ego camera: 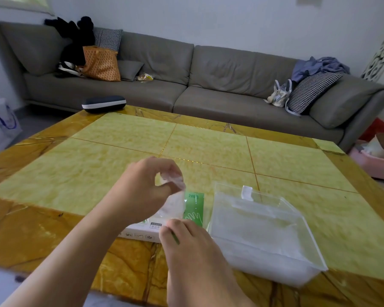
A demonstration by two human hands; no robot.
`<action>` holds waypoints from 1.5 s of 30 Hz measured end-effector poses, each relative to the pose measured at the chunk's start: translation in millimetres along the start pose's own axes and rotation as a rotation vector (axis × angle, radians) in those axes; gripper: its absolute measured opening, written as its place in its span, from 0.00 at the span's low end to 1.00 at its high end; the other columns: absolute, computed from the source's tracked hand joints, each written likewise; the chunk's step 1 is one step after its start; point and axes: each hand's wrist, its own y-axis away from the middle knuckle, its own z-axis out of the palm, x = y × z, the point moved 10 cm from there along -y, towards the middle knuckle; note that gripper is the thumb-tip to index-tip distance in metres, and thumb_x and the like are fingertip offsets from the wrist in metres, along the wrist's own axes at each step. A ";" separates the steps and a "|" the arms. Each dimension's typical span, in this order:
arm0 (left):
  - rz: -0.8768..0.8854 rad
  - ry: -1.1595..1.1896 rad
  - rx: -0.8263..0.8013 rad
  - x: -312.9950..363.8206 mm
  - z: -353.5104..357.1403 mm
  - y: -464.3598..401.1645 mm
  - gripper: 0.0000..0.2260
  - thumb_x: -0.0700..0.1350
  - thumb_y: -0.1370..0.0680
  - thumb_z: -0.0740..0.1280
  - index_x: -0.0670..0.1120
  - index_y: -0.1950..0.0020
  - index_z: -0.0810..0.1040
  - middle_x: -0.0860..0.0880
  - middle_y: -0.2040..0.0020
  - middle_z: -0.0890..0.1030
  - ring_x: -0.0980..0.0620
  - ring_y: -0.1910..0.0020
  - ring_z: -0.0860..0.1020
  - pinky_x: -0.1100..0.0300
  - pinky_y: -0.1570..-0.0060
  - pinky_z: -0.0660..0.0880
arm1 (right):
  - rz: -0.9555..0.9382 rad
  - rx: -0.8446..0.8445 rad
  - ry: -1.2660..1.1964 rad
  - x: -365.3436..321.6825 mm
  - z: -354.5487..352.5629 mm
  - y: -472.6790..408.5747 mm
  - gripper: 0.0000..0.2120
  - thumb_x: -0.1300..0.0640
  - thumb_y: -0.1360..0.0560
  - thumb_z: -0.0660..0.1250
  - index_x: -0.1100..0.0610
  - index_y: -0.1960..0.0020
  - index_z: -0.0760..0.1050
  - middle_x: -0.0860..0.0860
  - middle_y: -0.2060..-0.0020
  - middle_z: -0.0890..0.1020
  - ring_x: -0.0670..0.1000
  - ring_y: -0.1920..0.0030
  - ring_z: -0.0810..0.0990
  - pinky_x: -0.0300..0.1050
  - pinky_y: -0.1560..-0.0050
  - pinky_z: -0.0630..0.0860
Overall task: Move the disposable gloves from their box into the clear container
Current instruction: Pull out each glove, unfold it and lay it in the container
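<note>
Extraction step in hand: a thin glove (175, 201) is pinched by the left hand (142, 187) above the glove box (194, 208). The box is pinned by the curled right hand (182, 238). The clear container (259, 231) sits just right of the box on the desk (120, 151). Next, probably: glove carried right and released inside.

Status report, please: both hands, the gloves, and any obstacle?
Left hand pinches gloves, lifting them above glove box. Right hand rests on box. Clear container open beside box, nothing in the way.

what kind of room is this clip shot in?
Most likely a home living room: a long grey sofa strewn with cushions and bags, and a low yellow stone-topped coffee table in front of it.
</note>
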 end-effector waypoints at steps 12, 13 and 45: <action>-0.110 0.659 0.564 -17.4 -69.8 13.2 0.15 0.50 0.19 0.71 0.44 0.61 0.76 0.45 0.64 0.76 0.45 0.64 0.68 0.57 0.62 0.67 | 0.020 0.010 -0.210 1.8 -12.6 10.8 0.25 0.58 0.20 0.61 0.51 0.23 0.63 0.44 0.23 0.59 0.48 0.23 0.62 0.48 0.23 0.65; -0.140 0.688 0.541 -19.3 -66.0 12.1 0.15 0.51 0.19 0.71 0.45 0.62 0.75 0.45 0.64 0.75 0.46 0.63 0.69 0.53 0.61 0.68 | 0.065 0.090 -0.293 7.3 -28.1 13.9 0.21 0.57 0.20 0.61 0.48 0.27 0.67 0.39 0.27 0.63 0.43 0.29 0.68 0.45 0.28 0.70; -0.333 1.090 0.135 7.6 25.9 4.0 0.08 0.46 0.24 0.71 0.42 0.50 0.81 0.47 0.68 0.70 0.52 0.72 0.69 0.64 0.73 0.70 | 0.479 0.493 -1.238 178.7 -105.2 55.3 0.14 0.55 0.16 0.67 0.59 0.57 0.84 0.53 0.75 0.73 0.50 0.76 0.65 0.40 0.76 0.57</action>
